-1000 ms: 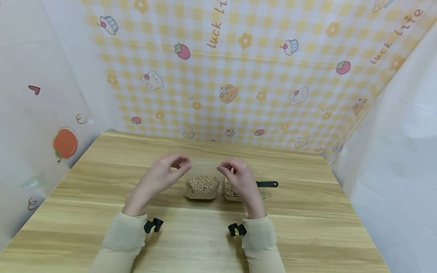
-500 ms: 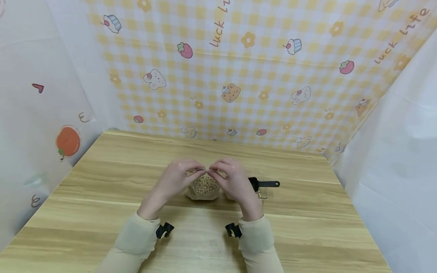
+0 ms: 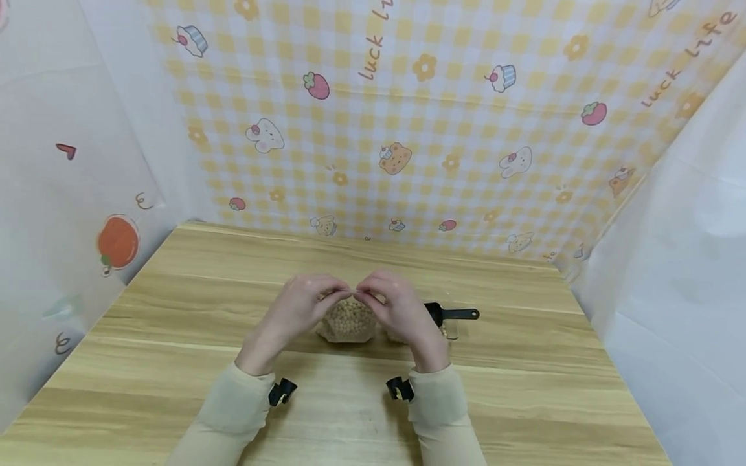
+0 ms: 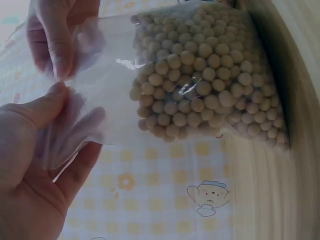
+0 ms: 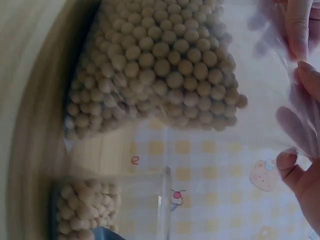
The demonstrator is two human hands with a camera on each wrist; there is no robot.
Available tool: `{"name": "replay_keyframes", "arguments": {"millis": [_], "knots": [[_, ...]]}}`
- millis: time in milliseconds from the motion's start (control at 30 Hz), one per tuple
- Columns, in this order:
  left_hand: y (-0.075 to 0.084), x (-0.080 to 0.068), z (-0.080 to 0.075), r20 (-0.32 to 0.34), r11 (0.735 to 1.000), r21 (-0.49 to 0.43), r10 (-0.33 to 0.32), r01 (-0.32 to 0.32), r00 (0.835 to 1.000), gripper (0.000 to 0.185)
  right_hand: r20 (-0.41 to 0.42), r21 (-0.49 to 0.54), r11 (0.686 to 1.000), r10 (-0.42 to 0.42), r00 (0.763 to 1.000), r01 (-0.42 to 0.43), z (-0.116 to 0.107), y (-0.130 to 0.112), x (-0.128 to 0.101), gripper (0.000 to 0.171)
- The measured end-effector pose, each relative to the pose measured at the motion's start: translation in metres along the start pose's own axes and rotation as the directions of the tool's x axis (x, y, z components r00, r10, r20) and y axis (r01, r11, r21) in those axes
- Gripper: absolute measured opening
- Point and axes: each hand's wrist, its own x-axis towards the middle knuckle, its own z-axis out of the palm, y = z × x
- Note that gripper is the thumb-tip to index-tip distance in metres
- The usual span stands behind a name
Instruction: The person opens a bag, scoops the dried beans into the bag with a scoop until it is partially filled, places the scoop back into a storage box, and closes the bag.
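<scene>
Both hands meet at the middle of the wooden table (image 3: pixel 175 310), over a clear plastic bag (image 3: pixel 348 321) partly filled with pale round beans (image 4: pixel 205 75). The left hand (image 3: pixel 299 307) pinches the bag's empty upper film between thumb and forefinger — the left wrist view shows the thumb tip pressed to the film at the top edge, with the other fingers curled behind the plastic. The right hand (image 3: pixel 396 309) pinches the same upper edge from the opposite side; in the right wrist view its fingertips (image 5: pixel 300 35) press the film together, the remaining fingers curled under it. The two pinches lie just beside each other, fingertips nearly touching at the bag's mouth.

The bag hangs below the fingers. The beans are gathered in its lower part, and its bottom meets the tabletop. The bean mass sits directly under and between the two hands, slightly nearer the left wrist in the head view.

Just to the right of the bag, partly hidden behind the right hand, stands a clear container (image 5: pixel 115 205) holding more of the same beans. A black scoop (image 3: pixel 451 314) rests at the container, its handle pointing right.

A yellow checked backdrop (image 3: pixel 408 116) with cartoon prints stands behind the table — white sheets close off either side.
</scene>
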Motion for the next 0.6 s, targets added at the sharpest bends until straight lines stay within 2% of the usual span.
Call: {"name": "replay_keyframes", "arguments": {"millis": [167,267,467,600], "knots": [[-0.004,-0.002,-0.006,0.024,1.0,-0.017,-0.002,0.002,1.0,0.02,0.036,0.06,0.997,0.051,0.998,-0.054,-0.007,0.002,0.0,0.008],[-0.005,-0.002,-0.01,0.028,0.999,-0.04,0.023,-0.022,0.999,0.021,0.045,0.082,0.994,0.065,0.997,-0.068,-0.01,0.004,-0.001,0.01],[-0.007,-0.001,-0.009,0.005,0.994,0.015,0.109,-0.109,0.994,0.012,0.031,0.032,0.999,0.02,0.999,-0.021,-0.01,0.001,0.001,0.014],[-0.005,0.0,-0.007,-0.008,0.991,0.065,0.114,-0.114,0.993,0.009,0.013,-0.012,1.0,-0.014,1.0,0.014,-0.005,0.001,0.002,0.008]]}}
